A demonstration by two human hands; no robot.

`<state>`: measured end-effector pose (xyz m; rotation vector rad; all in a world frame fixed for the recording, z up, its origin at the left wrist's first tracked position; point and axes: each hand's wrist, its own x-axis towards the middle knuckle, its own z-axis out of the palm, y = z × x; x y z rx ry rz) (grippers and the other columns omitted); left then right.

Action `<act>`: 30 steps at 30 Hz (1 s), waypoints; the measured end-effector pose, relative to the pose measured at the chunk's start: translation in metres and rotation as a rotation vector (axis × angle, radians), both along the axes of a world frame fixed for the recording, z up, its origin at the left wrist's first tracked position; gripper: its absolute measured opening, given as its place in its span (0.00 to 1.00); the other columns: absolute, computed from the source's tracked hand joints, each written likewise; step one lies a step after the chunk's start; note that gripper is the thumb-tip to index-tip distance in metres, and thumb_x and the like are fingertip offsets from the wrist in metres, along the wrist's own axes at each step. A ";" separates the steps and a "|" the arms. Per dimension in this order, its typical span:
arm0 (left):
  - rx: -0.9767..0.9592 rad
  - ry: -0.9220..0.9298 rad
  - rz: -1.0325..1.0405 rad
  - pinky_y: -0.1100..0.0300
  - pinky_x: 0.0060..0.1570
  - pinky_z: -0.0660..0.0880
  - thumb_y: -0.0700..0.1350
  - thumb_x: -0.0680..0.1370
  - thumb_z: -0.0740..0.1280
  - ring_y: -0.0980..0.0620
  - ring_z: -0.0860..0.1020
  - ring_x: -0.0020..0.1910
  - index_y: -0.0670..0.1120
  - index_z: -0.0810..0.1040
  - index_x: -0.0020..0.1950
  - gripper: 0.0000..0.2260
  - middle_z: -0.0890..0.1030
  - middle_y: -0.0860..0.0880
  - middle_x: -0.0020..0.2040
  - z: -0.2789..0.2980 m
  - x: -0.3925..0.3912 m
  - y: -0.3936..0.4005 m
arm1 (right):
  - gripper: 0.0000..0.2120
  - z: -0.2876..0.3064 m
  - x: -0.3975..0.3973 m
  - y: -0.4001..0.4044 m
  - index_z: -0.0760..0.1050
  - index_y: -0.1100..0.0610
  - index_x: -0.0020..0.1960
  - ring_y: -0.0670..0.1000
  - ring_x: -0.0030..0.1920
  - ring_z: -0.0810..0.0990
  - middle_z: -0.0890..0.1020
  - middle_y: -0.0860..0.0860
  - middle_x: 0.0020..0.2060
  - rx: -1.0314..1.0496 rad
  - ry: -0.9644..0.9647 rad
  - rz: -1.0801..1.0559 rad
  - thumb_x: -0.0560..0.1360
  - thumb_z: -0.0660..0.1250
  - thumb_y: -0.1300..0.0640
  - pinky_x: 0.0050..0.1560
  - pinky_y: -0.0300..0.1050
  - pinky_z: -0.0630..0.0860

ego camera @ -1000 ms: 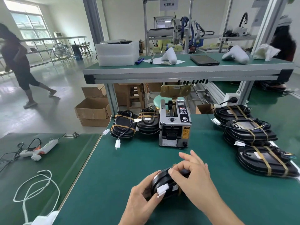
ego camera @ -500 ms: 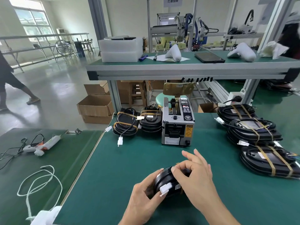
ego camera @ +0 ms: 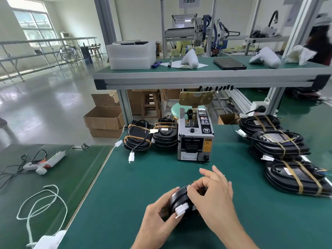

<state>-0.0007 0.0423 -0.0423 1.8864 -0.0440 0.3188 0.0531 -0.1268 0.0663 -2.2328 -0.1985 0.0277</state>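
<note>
Worktop [ego camera: 143,186]: green mat; black unit sits low at front centre, resting or lifted, can't tell.
Black unit [ego camera: 179,202]: hard plastic shell, prob. light, smooth so slippy; best taken by the rims, not by any wire.
Right grip [ego camera: 213,196]: thumb + forefinger pinch unit's top edge; other fingers spread.
Left grip [ego camera: 158,221]: curled round unit's left side.
White connector [ego camera: 181,209]: hangs at front; fragile, no tugging.
Hidden: unit's right half + underside; tape under pinch? too small to tell.
</note>
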 end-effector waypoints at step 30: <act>-0.071 0.017 0.026 0.51 0.66 0.80 0.55 0.80 0.76 0.47 0.82 0.68 0.56 0.77 0.75 0.25 0.84 0.49 0.68 0.002 0.001 -0.003 | 0.12 -0.007 0.006 -0.001 0.77 0.47 0.35 0.38 0.76 0.57 0.75 0.36 0.61 -0.007 -0.032 -0.004 0.74 0.75 0.48 0.81 0.53 0.41</act>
